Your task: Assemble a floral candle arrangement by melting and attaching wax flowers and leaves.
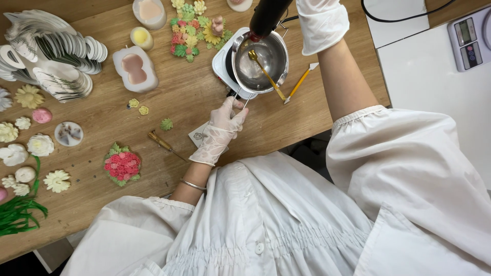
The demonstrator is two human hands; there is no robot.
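My left hand [221, 128], in a thin white glove, pinches the wire handle of a small steel pot [260, 61] that sits on a white electric hotplate [221, 62]. A gold spoon [266, 74] leans inside the pot. My right hand [321, 23], also gloved, grips a black tool [268, 15] whose nozzle points down at the pot's far rim. A yellow-handled knife [300, 82] lies just right of the pot.
Wax flowers lie across the wooden table: a pink and green posy [121, 164], white blooms [40, 144], a coloured cluster [192, 28]. White silicone moulds [134, 69] and a stack of discs [53, 53] stand at the left. A scale [469, 38] sits far right.
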